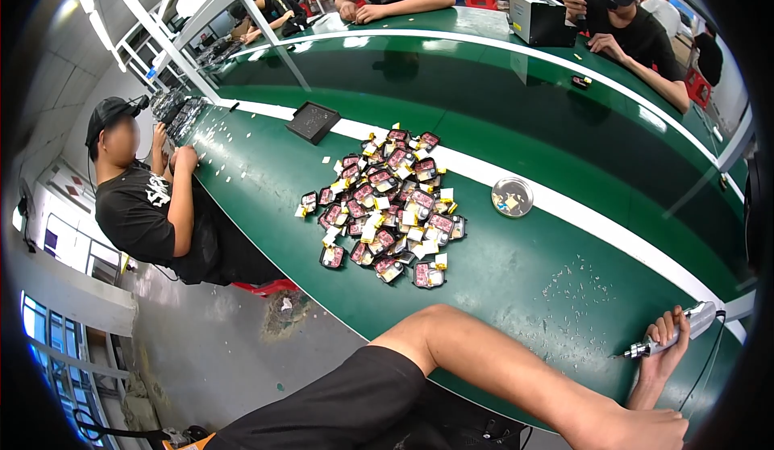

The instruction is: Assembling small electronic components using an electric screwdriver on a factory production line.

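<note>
At bench edge: right hand (pixel 665 345) grips a grey electric screwdriver (pixel 673 333).
Left hand out of view; pile of small parts (pixel 385 208) well apart on green belt (pixel 516 281).

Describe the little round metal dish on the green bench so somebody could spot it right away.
Follow the white stripe along the green bench, just right of the pile of small black modules. The round metal dish sits alone on that stripe. It is the only shiny, circular thing there.

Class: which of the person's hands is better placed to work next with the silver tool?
Right. The right hand grips the silver tool at the edge of the green table; the left hand is out of view.
</note>
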`<state>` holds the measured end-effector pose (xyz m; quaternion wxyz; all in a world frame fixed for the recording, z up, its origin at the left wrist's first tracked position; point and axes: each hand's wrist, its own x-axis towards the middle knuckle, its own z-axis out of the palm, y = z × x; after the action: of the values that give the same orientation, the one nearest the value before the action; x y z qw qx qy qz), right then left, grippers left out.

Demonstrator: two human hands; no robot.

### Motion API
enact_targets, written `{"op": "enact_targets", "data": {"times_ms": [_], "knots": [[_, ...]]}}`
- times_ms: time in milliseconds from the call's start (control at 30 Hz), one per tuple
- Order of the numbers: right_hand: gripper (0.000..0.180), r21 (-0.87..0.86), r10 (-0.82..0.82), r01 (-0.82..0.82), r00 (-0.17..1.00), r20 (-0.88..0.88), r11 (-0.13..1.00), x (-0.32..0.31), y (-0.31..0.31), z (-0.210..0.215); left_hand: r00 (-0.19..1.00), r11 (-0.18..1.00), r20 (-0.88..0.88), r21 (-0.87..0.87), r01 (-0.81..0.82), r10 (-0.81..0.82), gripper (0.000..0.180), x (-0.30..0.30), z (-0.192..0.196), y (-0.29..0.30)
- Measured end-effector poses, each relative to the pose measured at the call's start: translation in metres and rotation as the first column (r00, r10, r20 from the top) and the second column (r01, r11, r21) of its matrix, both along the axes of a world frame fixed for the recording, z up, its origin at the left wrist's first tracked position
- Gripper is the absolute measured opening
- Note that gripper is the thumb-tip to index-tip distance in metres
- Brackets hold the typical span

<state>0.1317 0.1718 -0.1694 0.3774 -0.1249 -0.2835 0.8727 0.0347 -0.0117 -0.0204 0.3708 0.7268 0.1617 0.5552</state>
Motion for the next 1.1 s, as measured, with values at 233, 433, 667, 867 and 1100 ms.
{"op": "enact_targets", "data": {"times_ms": [233, 433, 667, 867, 1100], "knots": [[0.011, -0.012, -0.022, 0.023, 1.000, 0.013, 1.000, -0.002, -0.005, 0.003, 0.951, 0.971, -0.301, 0.200, 0.129, -0.064, 0.018, 0.048, -0.064, -0.007], [0.010, -0.015, -0.009, 0.009, 1.000, 0.013, 1.000, -0.004, -0.006, 0.004, 0.926, 0.965, -0.369, 0.262, 0.024, 0.077, 0.016, 0.081, -0.101, -0.020], [0.011, 0.016, 0.054, -0.054, 0.999, -0.005, 0.998, -0.003, -0.006, 0.004, 0.897, 0.947, -0.414, 0.320, -0.016, 0.155, 0.016, 0.094, -0.137, -0.033], [0.010, -0.021, -0.033, 0.035, 0.998, 0.053, 0.999, -0.005, -0.012, 0.013, 0.885, 0.925, -0.424, 0.379, -0.019, 0.192, 0.015, 0.098, -0.156, -0.045], [0.010, -0.029, 0.006, -0.004, 0.999, 0.054, 1.000, -0.013, -0.017, 0.016, 0.864, 0.891, -0.452, 0.454, 0.009, 0.221, 0.014, 0.106, -0.160, -0.047]]}}
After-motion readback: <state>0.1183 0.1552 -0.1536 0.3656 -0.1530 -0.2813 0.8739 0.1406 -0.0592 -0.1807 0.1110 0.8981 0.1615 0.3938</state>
